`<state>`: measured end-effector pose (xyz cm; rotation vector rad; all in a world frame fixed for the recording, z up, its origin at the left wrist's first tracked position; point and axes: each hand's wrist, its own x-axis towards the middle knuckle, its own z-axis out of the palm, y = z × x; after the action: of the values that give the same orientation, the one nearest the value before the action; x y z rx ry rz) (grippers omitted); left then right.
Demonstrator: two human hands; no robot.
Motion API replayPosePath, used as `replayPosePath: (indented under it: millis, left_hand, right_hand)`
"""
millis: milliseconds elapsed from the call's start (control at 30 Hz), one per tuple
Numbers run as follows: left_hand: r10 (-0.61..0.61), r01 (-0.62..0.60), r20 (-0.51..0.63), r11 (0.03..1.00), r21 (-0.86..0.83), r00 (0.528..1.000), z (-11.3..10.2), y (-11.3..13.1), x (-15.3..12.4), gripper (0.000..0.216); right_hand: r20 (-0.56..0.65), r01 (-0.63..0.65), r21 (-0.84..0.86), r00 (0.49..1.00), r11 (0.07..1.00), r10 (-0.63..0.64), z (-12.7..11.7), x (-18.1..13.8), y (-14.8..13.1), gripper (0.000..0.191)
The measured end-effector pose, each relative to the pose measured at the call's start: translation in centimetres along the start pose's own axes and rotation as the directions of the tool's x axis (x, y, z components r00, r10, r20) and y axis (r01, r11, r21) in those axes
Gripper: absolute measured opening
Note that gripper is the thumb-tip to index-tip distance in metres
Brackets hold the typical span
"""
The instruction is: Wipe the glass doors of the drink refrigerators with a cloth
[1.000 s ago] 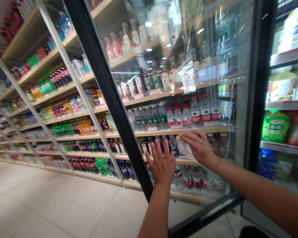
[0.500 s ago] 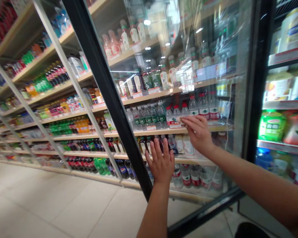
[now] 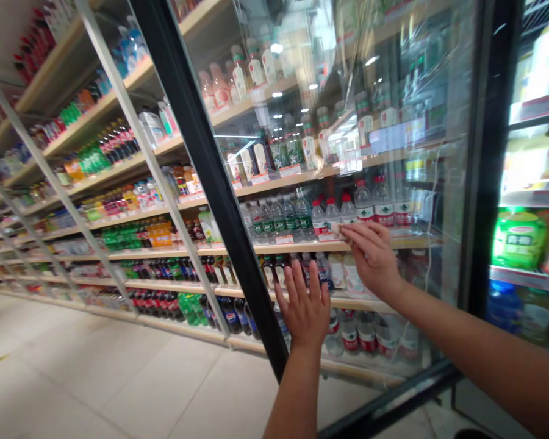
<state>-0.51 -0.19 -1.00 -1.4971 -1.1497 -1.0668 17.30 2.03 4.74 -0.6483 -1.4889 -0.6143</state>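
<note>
My left hand [image 3: 305, 308] lies flat with fingers spread against the glass door [image 3: 329, 91] of a drinks cooler, close to its black frame [image 3: 219, 189]. My right hand [image 3: 369, 253] presses flat on the same pane, higher and to the right, fingers together and stretched out. Behind the glass near the right hand stand water bottles with red caps [image 3: 348, 210] on a wooden shelf [image 3: 302, 247]. Neither hand holds anything.
The door swings out from an open cooler whose lit shelves show a green pack [image 3: 519, 238] at the right. To the left, long shelves of soda and juice bottles [image 3: 128, 235] run along a pale tiled floor [image 3: 96, 378].
My right hand slid up the glass from below the shelf edge to the level of the red-capped bottles. The left hand stayed flat in nearly the same spot.
</note>
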Motion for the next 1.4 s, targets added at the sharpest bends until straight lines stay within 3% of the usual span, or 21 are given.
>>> replayPosePath:
  millis: [100,167,367,533,767,933,1100,1167,1300,1400]
  left_hand:
    - [-0.011,0.011,-0.010,1.000,-0.026,1.000,0.1,0.0,-0.1,0.068]
    - [-0.003,0.003,-0.003,1.000,-0.016,1.000,0.1,0.0,-0.1,0.069]
    - [-0.012,0.013,0.018,1.000,-0.015,1.000,0.0,-0.1,-0.2,0.071]
    - [-0.006,0.006,-0.007,0.999,-0.033,1.000,0.1,-0.1,-0.1,0.068]
    - [0.001,-0.001,-0.017,1.000,0.002,1.000,0.0,-0.1,0.0,0.069]
    - [0.007,-0.006,-0.031,1.000,0.009,1.000,-0.1,0.0,0.1,0.068]
    - [0.006,-0.006,-0.014,1.000,0.031,1.000,-0.2,0.1,0.1,0.071]
    - [0.008,-0.008,-0.005,1.000,0.030,1.000,-0.2,0.0,0.0,0.072]
    - [0.013,-0.013,0.001,1.000,0.014,1.000,0.0,-0.1,0.0,0.071]
    - [0.005,-0.005,0.002,1.000,0.025,1.000,0.1,-0.1,0.0,0.069]
  right_hand:
    - [0.161,0.074,0.089,0.983,0.993,-0.088,0.4,-2.1,-0.8,0.045]
    - [0.207,0.104,0.120,0.970,0.987,-0.128,0.5,-2.5,-0.9,0.046]
    - [-0.022,0.006,-0.004,1.000,1.000,-0.007,0.6,0.3,-0.5,0.041]
    - [0.164,0.071,0.094,0.983,0.993,-0.086,0.8,-0.9,-1.6,0.041]
    - [-0.032,0.012,0.001,0.999,1.000,-0.011,0.9,2.2,-0.7,0.039]
    - [0.120,0.092,0.116,0.987,0.989,-0.106,1.1,1.7,-1.7,0.040]
    - [-0.084,-0.020,0.004,0.996,1.000,0.021,0.8,3.9,-0.8,0.037]
    - [-0.058,-0.004,0.015,0.998,1.000,0.005,0.9,3.0,-1.1,0.037]
    - [0.134,0.078,0.129,0.986,0.989,-0.096,0.9,0.6,-1.6,0.036]
    - [0.017,-0.010,0.075,1.000,0.997,0.009,0.6,1.9,-0.7,0.033]
